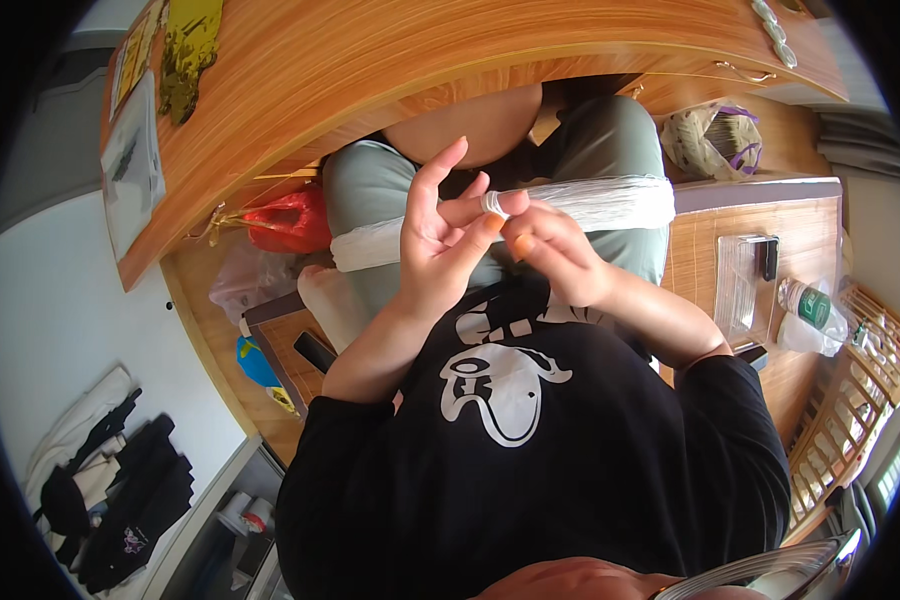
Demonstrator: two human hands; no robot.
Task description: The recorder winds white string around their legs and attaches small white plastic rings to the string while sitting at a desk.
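A small coil of white thread is wound around a finger of my left hand. The left thumb presses against the coil while another finger points up and away. Close beside it, my right hand is closed in a pinch, thumb and index tips together; whatever lies between them is too fine to make out. Behind both hands, a thick skein of white thread is stretched across my knees, looped around my legs in grey-green trousers.
Ahead curves a wooden desk with gold foil at its left. A red bag sits left of my knees. On the right are a stuffed plastic bag, a clear box and a green-labelled bottle.
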